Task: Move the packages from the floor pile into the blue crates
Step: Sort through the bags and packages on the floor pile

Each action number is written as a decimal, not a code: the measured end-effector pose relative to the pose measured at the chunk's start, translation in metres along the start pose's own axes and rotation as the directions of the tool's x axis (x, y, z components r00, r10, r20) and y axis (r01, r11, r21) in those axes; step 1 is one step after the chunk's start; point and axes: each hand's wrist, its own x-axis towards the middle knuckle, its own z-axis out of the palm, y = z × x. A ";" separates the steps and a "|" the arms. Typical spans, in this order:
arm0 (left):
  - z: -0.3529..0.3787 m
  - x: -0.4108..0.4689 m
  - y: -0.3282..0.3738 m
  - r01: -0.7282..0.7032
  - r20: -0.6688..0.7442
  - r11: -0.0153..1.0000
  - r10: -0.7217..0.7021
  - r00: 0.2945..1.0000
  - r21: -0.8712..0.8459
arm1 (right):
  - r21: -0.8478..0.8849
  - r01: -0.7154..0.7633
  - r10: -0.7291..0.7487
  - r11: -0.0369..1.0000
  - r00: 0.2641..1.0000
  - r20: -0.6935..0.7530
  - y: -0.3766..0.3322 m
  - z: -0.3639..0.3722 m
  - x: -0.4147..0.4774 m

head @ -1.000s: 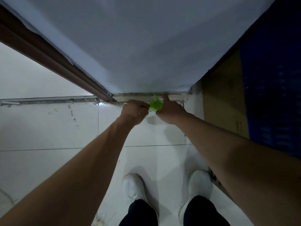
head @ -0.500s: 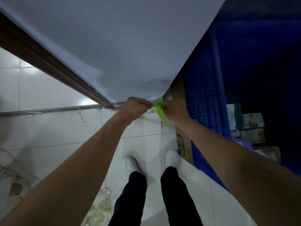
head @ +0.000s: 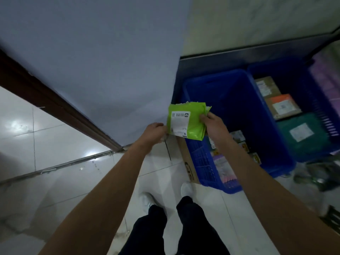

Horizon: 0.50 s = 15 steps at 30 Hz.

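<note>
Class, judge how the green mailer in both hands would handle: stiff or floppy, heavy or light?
Probably floppy: the green mailer creases where the right hand grips it. Likely light: the left hand only pinches a corner. Glossy film may slip.

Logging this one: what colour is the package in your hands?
Bright green package with a white label; head view.

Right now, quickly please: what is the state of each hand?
Left hand: pinches the green mailer package at its left edge.
Right hand: grips the same package at its right edge.
</note>
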 end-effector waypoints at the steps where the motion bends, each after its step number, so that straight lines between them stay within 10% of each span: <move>1: 0.007 -0.008 0.006 0.005 0.047 1.000 -0.004 0.999 -0.022 | 0.043 -0.017 0.017 0.999 1.000 0.000 -0.004 -0.011 -0.007; 15: 0.121 -0.062 0.056 0.009 0.185 0.971 0.037 0.982 -0.238 | 0.258 -0.070 0.064 0.963 0.997 0.035 0.017 -0.163 -0.045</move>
